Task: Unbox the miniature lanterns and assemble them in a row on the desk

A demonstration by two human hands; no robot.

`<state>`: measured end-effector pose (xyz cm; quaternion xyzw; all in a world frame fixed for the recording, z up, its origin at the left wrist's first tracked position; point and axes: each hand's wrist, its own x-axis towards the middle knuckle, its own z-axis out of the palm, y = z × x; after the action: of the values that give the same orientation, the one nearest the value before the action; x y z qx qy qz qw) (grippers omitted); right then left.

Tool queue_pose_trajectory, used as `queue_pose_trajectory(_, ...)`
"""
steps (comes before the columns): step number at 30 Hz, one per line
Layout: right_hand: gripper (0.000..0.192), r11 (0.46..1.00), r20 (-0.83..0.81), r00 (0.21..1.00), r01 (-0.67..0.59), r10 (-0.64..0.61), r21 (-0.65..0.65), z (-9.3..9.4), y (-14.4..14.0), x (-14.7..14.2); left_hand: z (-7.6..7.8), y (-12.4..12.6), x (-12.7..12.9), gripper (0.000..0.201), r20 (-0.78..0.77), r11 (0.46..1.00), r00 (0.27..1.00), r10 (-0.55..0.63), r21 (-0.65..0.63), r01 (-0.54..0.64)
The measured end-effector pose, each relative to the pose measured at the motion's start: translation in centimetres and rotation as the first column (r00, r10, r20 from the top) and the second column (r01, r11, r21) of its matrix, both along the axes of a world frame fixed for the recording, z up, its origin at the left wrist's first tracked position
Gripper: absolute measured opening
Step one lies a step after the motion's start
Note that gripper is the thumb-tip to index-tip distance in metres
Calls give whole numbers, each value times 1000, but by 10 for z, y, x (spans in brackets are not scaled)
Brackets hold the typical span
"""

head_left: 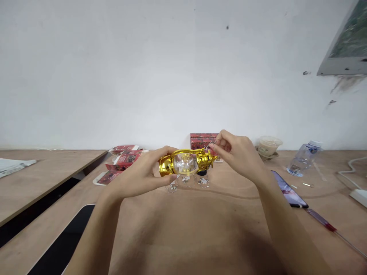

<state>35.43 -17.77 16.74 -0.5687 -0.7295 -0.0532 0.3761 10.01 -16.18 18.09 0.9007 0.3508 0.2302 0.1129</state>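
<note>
- My left hand [145,168] grips the golden lantern [185,163], held sideways.
- My right hand [239,152] pinches a thin piece [208,145] — perhaps wire — just beside the lantern's top.

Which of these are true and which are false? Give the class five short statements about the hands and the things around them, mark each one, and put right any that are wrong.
1. The left hand holds the gold lantern. True.
2. The gold lantern is upright. False: it is held on its side, its top pointing right.
3. The right hand pinches a small thin piece near the lantern's top. True.
4. The clear bottle has a red cap. False: its cap is white.
5. The phone lies to the right of the lantern. True.
</note>
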Motion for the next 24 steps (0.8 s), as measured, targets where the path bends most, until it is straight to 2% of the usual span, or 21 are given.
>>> queue_pose_trajectory(4,14,996,80,997,27,-21,-79,-2,0,-9,-3,-2,3,42,16,998,998,-59,-26,60)
queue_pose_trajectory(7,11,995,81,997,-8,16,-95,-4,1,-12,-6,-3,7,40,11,996,998,-69,-56,69)
queue_pose_trajectory(11,11,998,-29,998,-58,57,-34,-6,4,-11,-6,-4,9,36,12,996,998,-58,-63,59)
queue_pose_trajectory(16,13,998,-178,983,-40,49,50,-6,6,-13,-3,-5,6,33,28,999,999,-21,-47,22)
queue_pose_trajectory(21,12,987,-167,986,-3,30,158,-7,1,-16,-3,-1,5,32,-53,996,995,85,-14,-86)
queue_pose_trajectory(24,12,989,-130,991,-7,27,146,-6,-2,-17,-4,3,5,30,-63,995,993,99,7,-99)
